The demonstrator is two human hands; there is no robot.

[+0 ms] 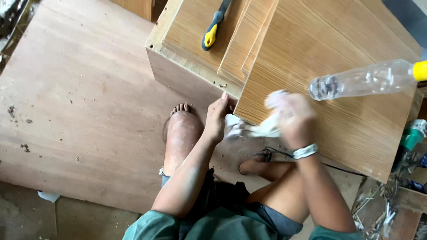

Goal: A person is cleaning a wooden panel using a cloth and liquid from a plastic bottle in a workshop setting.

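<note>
My right hand (296, 119) is closed on a crumpled white rag (262, 129) and presses it against a wood-grain board (338, 53), near the board's lower left corner. The hand is blurred. My left hand (218, 118) grips the board's near corner from the side, fingers wrapped on its edge. A metal bracelet sits on my right wrist. A clear plastic bottle (364, 80) with a yellow cap lies on its side on the board, just beyond my right hand. I sit with bare legs and feet below the board.
The board rests on stacked wood panels (231, 49) atop a wooden box (178, 66). A yellow-and-black handled tool (212, 31) lies on the panels. A large plywood sheet (80, 111) covers the floor at left. A green power tool (411, 138) and scrap clutter lie at right.
</note>
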